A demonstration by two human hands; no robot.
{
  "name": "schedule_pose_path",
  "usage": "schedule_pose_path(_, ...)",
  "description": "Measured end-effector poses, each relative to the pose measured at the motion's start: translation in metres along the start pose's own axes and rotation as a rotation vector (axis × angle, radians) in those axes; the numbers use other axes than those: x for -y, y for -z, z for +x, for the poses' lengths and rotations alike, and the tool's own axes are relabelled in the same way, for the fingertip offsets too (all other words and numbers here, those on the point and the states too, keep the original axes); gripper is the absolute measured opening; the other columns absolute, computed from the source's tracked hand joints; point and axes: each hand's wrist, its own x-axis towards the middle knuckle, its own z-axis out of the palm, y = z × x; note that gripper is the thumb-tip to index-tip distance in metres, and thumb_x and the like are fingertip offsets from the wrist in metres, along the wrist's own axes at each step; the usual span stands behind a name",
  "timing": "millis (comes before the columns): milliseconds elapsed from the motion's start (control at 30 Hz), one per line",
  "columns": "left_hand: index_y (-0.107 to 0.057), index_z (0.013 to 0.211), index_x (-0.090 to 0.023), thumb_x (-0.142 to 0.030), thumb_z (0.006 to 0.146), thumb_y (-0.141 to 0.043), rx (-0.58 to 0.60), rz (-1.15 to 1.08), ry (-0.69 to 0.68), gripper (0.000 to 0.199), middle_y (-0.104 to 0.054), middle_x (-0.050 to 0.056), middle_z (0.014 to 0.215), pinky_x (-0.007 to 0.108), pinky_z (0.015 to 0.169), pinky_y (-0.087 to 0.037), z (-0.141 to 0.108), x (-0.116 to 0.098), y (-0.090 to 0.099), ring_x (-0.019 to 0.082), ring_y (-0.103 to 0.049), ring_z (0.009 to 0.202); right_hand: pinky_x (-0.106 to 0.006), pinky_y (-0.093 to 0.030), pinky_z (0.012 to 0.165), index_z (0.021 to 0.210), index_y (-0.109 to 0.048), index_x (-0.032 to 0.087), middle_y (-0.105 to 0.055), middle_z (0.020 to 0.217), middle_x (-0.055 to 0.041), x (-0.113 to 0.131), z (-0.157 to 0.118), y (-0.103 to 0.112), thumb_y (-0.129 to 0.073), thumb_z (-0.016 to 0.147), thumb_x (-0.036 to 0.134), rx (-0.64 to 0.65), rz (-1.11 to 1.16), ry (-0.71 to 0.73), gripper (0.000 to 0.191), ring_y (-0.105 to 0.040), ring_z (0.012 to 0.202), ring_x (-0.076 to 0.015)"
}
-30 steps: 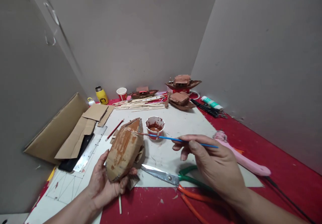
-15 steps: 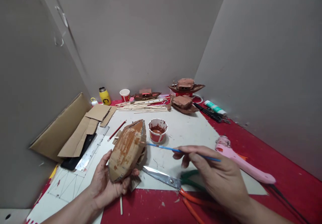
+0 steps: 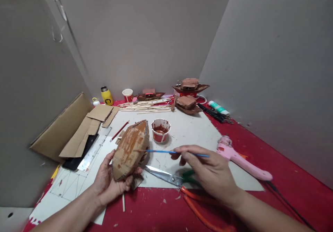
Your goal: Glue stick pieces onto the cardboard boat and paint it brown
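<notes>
Tilted in my left hand (image 3: 111,180) is a cardboard model boat (image 3: 131,148), its underside toward me and streaked with brown paint; my fingers and thumb grip its near end. My right hand (image 3: 208,173) pinches a thin blue paintbrush (image 3: 163,151), whose tip lies against the middle of the hull. Just beyond the boat stands a paper cup (image 3: 161,130) with brown paint inside and on its rim. Below the brush lie scissors (image 3: 169,178) with green and orange handles, partly hidden behind my right hand.
Brown-painted boats (image 3: 189,86) stand at the back beside a pile of thin wooden sticks (image 3: 148,105). Cardboard pieces (image 3: 80,138), a ruler (image 3: 95,150) and a pencil (image 3: 119,131) lie left. A pink glue gun (image 3: 244,160) with its cord lies right. A yellow bottle (image 3: 106,96) stands back left.
The brush tip has moved left from the hull's right edge onto its middle, my right hand moving with it. My left hand still holds the boat; the whole view has shifted slightly.
</notes>
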Motion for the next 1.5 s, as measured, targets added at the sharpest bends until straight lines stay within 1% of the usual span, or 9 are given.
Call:
schedule_pose_path(133, -0.062, 0.126, -0.008, -0.058, 0.095, -0.039, -0.007, 0.008, 0.004, 0.063, -0.074, 0.022, 0.114, 0.032, 0.069, -0.059, 0.000, 0.000, 0.003, 0.023, -0.075, 0.080, -0.024, -0.059, 0.048, 0.088, -0.076, 0.021, -0.077, 0.072, -0.0048, 0.004, 0.004, 0.002, -0.068, 0.090, 0.041, -0.171, 0.081, 0.018, 0.022, -0.069, 0.055, -0.0150)
schedule_pose_path(333, -0.062, 0.127, -0.007, -0.058, 0.094, -0.043, -0.021, 0.002, 0.014, 0.063, -0.074, 0.021, 0.113, 0.031, 0.067, -0.059, 0.000, 0.002, 0.000, 0.023, -0.074, 0.080, -0.023, -0.059, 0.052, 0.090, -0.078, 0.021, -0.079, 0.075, -0.0052, 0.001, -0.009, -0.004, -0.065, 0.093, 0.033, 0.063, -0.008, 0.030, 0.018, -0.071, 0.056, -0.0149)
schedule_pose_path(533, -0.064, 0.124, -0.009, -0.056, 0.093, -0.048, -0.102, -0.006, -0.012, 0.059, -0.075, 0.021, 0.109, 0.032, 0.064, -0.059, 0.000, 0.001, -0.003, 0.025, -0.075, 0.081, -0.024, -0.061, 0.057, 0.095, -0.076, 0.023, -0.078, 0.077, -0.0024, -0.002, -0.007, 0.001, -0.065, 0.093, 0.024, -0.176, -0.029, 0.089, 0.011, -0.073, 0.063, -0.0155)
schedule_pose_path(733, -0.064, 0.124, -0.008, -0.057, 0.093, -0.046, -0.107, 0.021, -0.014, 0.061, -0.076, 0.021, 0.107, 0.030, 0.062, -0.058, 0.000, 0.002, -0.002, 0.023, -0.074, 0.076, -0.026, -0.062, 0.063, 0.097, -0.076, 0.023, -0.079, 0.081, -0.0034, 0.001, -0.009, -0.002, -0.064, 0.092, 0.017, 0.074, -0.053, 0.233, 0.015, -0.074, 0.067, -0.0161)
schedule_pose_path(933, -0.065, 0.122, -0.004, -0.055, 0.092, -0.052, -0.174, -0.008, -0.024, 0.060, -0.075, 0.024, 0.109, 0.029, 0.062, -0.059, -0.001, 0.001, -0.002, 0.028, -0.075, 0.088, -0.022, -0.060, 0.057, 0.099, -0.076, 0.025, -0.078, 0.079, -0.0011, -0.006, -0.005, 0.002, -0.065, 0.091, 0.017, -0.196, -0.055, 0.190, 0.016, -0.071, 0.063, -0.0139)
schedule_pose_path(1100, -0.063, 0.125, -0.004, -0.054, 0.092, -0.053, -0.159, -0.007, -0.016, 0.061, -0.075, 0.025, 0.108, 0.029, 0.062, -0.059, -0.001, 0.002, -0.003, 0.028, -0.076, 0.087, -0.025, -0.062, 0.066, 0.105, -0.075, 0.027, -0.079, 0.086, -0.0015, -0.006, -0.008, 0.000, -0.064, 0.090, 0.011, 0.055, -0.041, 0.283, 0.024, -0.075, 0.073, -0.0162)
schedule_pose_path(1333, -0.064, 0.122, -0.003, -0.053, 0.091, -0.055, -0.227, 0.025, -0.091, 0.060, -0.074, 0.027, 0.107, 0.031, 0.055, -0.058, 0.001, -0.002, -0.002, 0.025, -0.074, 0.072, -0.025, -0.060, 0.068, 0.099, -0.075, 0.026, -0.079, 0.082, -0.0003, -0.009, 0.008, 0.016, -0.067, 0.092, 0.021, -0.328, -0.101, 0.142, 0.012, -0.074, 0.070, -0.0144)
schedule_pose_path(1400, -0.063, 0.124, -0.005, -0.050, 0.091, -0.056, -0.253, 0.008, -0.107, 0.056, -0.074, 0.027, 0.109, 0.030, 0.056, -0.058, 0.001, -0.003, -0.003, 0.026, -0.075, 0.078, -0.026, -0.060, 0.069, 0.097, -0.074, 0.025, -0.079, 0.082, -0.0010, -0.005, 0.016, 0.023, -0.067, 0.092, 0.026, -0.349, -0.154, 0.133, 0.009, -0.074, 0.071, -0.0152)
schedule_pose_path(1500, -0.063, 0.125, -0.006, -0.048, 0.091, -0.059, -0.269, -0.008, -0.108, 0.054, -0.074, 0.026, 0.111, 0.029, 0.057, -0.058, 0.000, -0.004, -0.006, 0.027, -0.075, 0.083, -0.028, -0.057, 0.067, 0.094, -0.073, 0.022, -0.077, 0.079, -0.0034, 0.000, 0.033, 0.030, -0.064, 0.092, 0.034, -0.229, -0.313, 0.112, 0.016, -0.073, 0.069, -0.0171)
